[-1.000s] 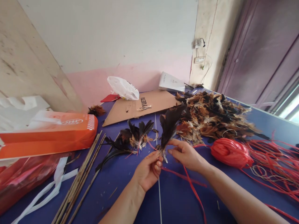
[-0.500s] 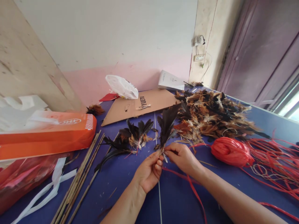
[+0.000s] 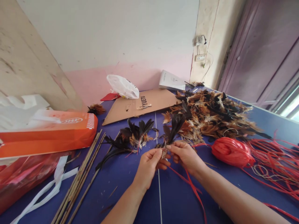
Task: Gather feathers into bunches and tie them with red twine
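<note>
A small bunch of dark feathers (image 3: 173, 129) points up and away above the blue table, its quill ends gathered between my hands. My left hand (image 3: 151, 160) is closed, pinching the quills between thumb and fingers. From the other side my right hand (image 3: 183, 154) is closed too, its thumb and forefinger at the base of the same bunch. Red plastic twine (image 3: 192, 186) trails below my hands; whether it loops round the quills is hidden. Left of my hands lie tied feather bunches (image 3: 139, 137), black with brown and pale fluff.
A big heap of brown and black feathers (image 3: 212, 115) lies at the right, behind a red twine ball (image 3: 231, 152) with loose strands. Thin sticks (image 3: 78, 180) and an orange bag (image 3: 49, 137) are on the left. Behind are a cardboard sheet (image 3: 154, 104) and a white box (image 3: 171, 81).
The feather bunch has dropped lower and tilted slightly right. My left hand's fingers have extended under the quills, and my right hand has shifted slightly in.
</note>
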Tool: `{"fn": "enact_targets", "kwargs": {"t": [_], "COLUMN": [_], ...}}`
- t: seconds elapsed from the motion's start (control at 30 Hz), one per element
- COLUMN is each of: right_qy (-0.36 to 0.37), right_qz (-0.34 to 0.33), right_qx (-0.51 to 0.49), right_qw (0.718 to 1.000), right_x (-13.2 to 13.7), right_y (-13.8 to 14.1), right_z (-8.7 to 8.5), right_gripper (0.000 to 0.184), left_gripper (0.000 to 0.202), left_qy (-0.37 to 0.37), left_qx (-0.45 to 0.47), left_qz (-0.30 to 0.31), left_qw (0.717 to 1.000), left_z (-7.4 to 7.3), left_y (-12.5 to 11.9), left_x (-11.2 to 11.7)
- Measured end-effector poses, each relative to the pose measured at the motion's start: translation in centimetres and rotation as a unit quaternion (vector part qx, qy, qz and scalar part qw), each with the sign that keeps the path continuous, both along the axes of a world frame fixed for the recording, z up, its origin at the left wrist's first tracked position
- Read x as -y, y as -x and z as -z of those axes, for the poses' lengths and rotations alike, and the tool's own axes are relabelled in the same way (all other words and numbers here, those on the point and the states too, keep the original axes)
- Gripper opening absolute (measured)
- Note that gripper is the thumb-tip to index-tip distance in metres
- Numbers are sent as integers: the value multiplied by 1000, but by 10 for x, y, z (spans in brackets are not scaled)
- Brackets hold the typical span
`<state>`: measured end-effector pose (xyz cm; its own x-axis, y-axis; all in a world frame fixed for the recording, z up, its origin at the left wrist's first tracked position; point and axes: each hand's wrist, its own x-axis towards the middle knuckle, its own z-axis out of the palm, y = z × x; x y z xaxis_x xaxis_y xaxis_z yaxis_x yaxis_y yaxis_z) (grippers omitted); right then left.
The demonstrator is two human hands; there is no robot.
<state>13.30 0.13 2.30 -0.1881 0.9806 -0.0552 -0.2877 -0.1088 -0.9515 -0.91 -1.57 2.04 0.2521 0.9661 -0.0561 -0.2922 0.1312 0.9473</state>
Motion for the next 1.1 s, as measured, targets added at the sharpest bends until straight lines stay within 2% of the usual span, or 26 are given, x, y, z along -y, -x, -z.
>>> {"fn": "enact_targets", "kwargs": {"t": [0.1,0.2,0.43,0.53,0.63,0.7,0.77,0.83,0.9,0.93,1.0,1.1], "right_qy": [42,72,94,51,-28,-80,-119,-118,-71,-37,21,74], "right_qz": [-22,-30,-46,-13,84,137,146,119,72,47,2,-42], "right_qx": [-103,-162,-191,-147,-33,63,132,160,143,120,63,17], "right_qw": [994,984,976,988,996,985,973,973,985,991,998,996], "right_x": [0,0,2,4,6,5,3,1,0,-1,-1,-1], "right_y": [-3,-3,1,5,8,7,5,2,0,0,-1,-2], "right_z": [-1,0,0,1,0,0,0,0,1,1,2,3], "right_gripper": [27,25,25,27,24,21,18,17,20,22,24,24], "left_gripper": [30,27,23,20,20,21,22,18,10,7,5,12], "left_qy": [9,7,8,20,60,85,58,-41,-157,-190,-204,-166], "left_qx": [43,41,32,-2,-14,-24,-62,-123,-159,-163,-153,-141], "left_qz": [29,29,29,7,-18,-16,-22,-63,-102,-104,-77,-15], "left_qw": [999,999,999,1000,998,996,996,990,969,963,964,976], "left_z": [-5,-7,-4,0,5,6,4,-1,-7,-9,-10,-7], "left_y": [1,0,-2,-5,-10,-12,-10,-6,-2,0,3,5], "left_x": [1,2,2,4,8,11,12,11,10,8,6,2]}}
